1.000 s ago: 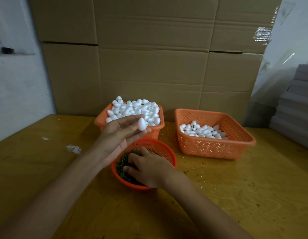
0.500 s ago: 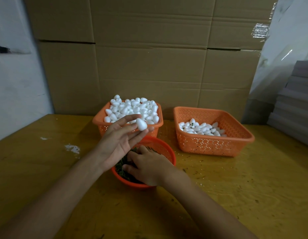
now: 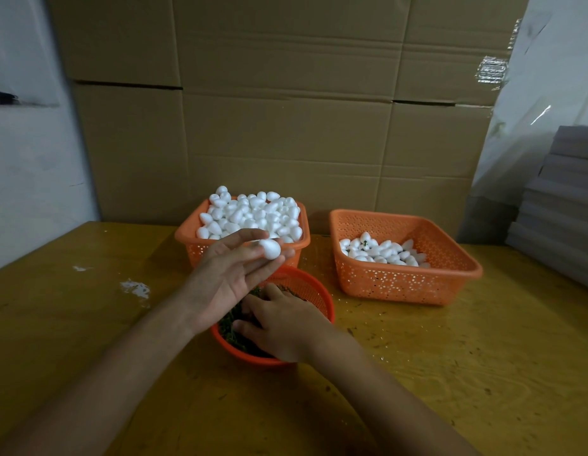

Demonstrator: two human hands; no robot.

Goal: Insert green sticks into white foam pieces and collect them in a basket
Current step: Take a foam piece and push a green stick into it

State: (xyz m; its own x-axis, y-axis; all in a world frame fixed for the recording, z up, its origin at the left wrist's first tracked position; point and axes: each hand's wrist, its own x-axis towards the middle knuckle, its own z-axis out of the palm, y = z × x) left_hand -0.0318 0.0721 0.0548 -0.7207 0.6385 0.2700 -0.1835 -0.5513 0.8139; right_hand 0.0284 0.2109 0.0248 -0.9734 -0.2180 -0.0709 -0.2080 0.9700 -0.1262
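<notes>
My left hand (image 3: 228, 274) holds one white egg-shaped foam piece (image 3: 270, 249) at its fingertips, just above the round orange bowl (image 3: 319, 291). That bowl holds a heap of green sticks (image 3: 231, 327). My right hand (image 3: 279, 324) reaches down into the bowl, fingers curled among the sticks; whether it grips one is hidden. Behind the bowl stands a square orange basket (image 3: 187, 240) heaped with plain foam pieces. A second orange basket (image 3: 404, 281) at the right holds a small pile of foam pieces (image 3: 378, 251), one showing a green stick.
Large cardboard boxes (image 3: 286, 126) form a wall behind the baskets. A stack of grey sheets (image 3: 562, 205) sits at the right edge. A white smear (image 3: 134, 287) marks the yellow wooden table (image 3: 467, 373) at the left. Small green crumbs lie around the bowl.
My left hand has turned the foam piece a little at its fingertips. My right hand stays in the bowl, fingers shifting slightly among the sticks.
</notes>
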